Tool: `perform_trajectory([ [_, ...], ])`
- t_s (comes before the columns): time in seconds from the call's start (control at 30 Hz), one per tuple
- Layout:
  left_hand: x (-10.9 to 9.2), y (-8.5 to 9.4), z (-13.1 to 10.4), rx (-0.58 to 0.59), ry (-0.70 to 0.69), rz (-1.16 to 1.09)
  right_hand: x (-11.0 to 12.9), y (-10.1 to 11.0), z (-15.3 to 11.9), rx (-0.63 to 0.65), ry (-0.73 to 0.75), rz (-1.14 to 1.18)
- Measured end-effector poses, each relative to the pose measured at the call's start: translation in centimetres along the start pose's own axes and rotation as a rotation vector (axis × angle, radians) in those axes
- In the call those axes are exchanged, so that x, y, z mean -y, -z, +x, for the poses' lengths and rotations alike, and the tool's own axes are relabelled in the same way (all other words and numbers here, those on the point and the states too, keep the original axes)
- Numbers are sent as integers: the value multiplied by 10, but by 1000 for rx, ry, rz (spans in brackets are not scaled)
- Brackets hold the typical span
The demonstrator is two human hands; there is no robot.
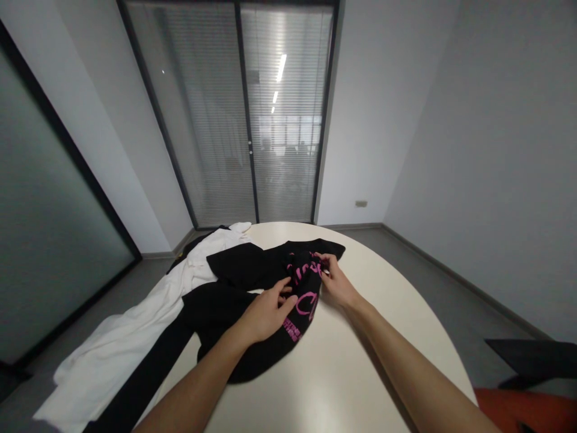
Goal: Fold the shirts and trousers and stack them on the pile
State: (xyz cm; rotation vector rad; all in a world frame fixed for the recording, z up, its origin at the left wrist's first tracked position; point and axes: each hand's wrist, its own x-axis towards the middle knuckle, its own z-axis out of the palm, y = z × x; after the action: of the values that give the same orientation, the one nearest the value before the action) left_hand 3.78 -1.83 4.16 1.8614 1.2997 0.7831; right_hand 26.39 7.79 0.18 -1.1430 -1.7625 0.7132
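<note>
A black garment with pink lettering (270,355) lies bunched on the round white table (356,367). My left hand (271,310) rests on its near middle part, fingers apart, with the thumb beside the pink print. At the right edge of the printed part, my right hand (336,279) has its fingers closed on the cloth. Black sleeves or flaps of cloth spread toward the back and the left. Part of the garment is hidden under my left hand and forearm.
White cloth (130,337) drapes along the table's left side, with more dark cloth (192,248) behind it. An orange and black chair (527,409) stands at the lower right. Beyond the table are glass doors with blinds (288,138).
</note>
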Motion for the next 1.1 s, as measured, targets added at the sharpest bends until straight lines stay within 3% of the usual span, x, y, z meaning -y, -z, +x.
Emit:
perform_trajectory([
  [0.07,-2,3,-2,-50,-34,220,2,1,-2,67,1,-10],
  [0.17,-6,2,-5,-15,-57,441,11,4,-5,104,54,-218],
  [0.27,-4,-2,-5,-79,36,607,26,3,-8,6,81,-471],
  [0.37,4,1,1,-162,185,666,45,-1,-11,-82,-43,-603],
  [0.47,16,14,11,-321,276,475,64,-5,-17,14,-181,-545],
  [0.57,23,29,21,-445,201,98,76,-12,-27,189,-143,-332],
  [0.67,22,38,23,-418,90,-305,82,-21,-38,310,-19,-205],
  [0.8,14,35,20,-365,106,-702,84,-37,-49,402,91,-246],
  [0.97,19,32,26,-564,195,-646,88,-56,-53,385,21,-262],
  [1.1,29,41,30,-696,222,-402,96,-44,-47,338,59,-237],
])
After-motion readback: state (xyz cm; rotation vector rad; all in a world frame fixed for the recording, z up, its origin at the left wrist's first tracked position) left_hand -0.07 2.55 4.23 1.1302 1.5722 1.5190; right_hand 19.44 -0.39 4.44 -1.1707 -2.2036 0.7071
